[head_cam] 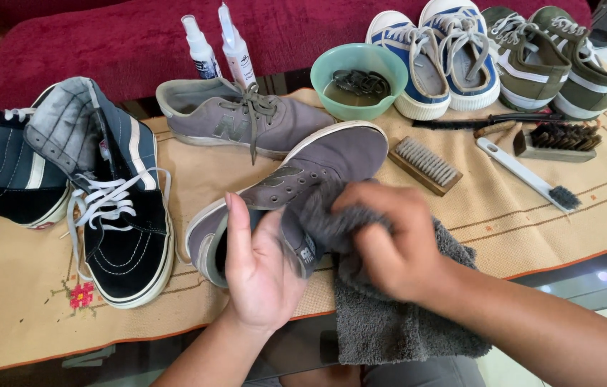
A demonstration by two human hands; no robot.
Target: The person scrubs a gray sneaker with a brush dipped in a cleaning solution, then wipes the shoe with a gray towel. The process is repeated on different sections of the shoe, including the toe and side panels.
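Note:
A grey sneaker (pixel 332 154) without laces lies on its side on the tan cloth (pixel 504 208), toe pointing away. My left hand (pixel 260 269) grips its heel and collar. My right hand (pixel 389 240) presses a dark grey towel (pixel 397 315) against the shoe's side near the tongue. The towel hangs down over the table's near edge. The matching grey sneaker (pixel 246 118), laced, sits just behind.
Black high-top shoes (pixel 113 208) stand at the left. A green bowl (pixel 359 79) holding dark laces, two spray bottles (pixel 217 46), blue sneakers (pixel 436 57) and olive sneakers (pixel 551 61) line the back. Several brushes (pixel 533 154) lie at the right.

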